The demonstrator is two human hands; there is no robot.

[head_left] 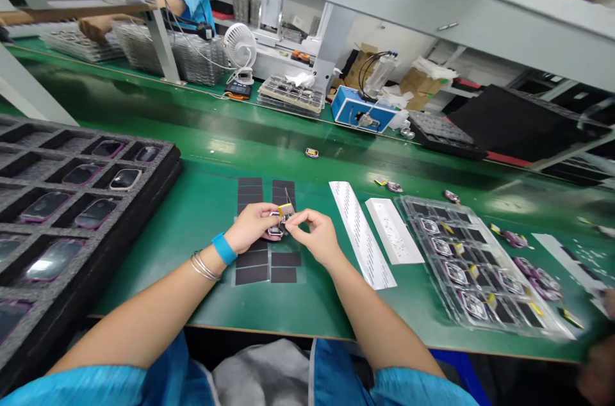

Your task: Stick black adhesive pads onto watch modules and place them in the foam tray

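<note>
My left hand (pixel 252 225) grips a small watch-like part (pixel 277 230) with a yellow tab, held just above the green table. My right hand (pixel 313 232) pinches at the same part from the right, fingertips pressed together on it. Both hands hover over a sheet of black rectangular pads (pixel 267 259) laid in two columns. A blue band and thin bangles sit on my left wrist.
A dark foam tray (pixel 158 166) with several screen parts fills the left. Two white strips (pixel 361 239) lie right of the pads, then a clear tray (pixel 485 268) of small parts. Loose parts dot the belt (pixel 312 152). Another person in blue stands far back left; someone's hand shows at the right edge (pixel 598 364).
</note>
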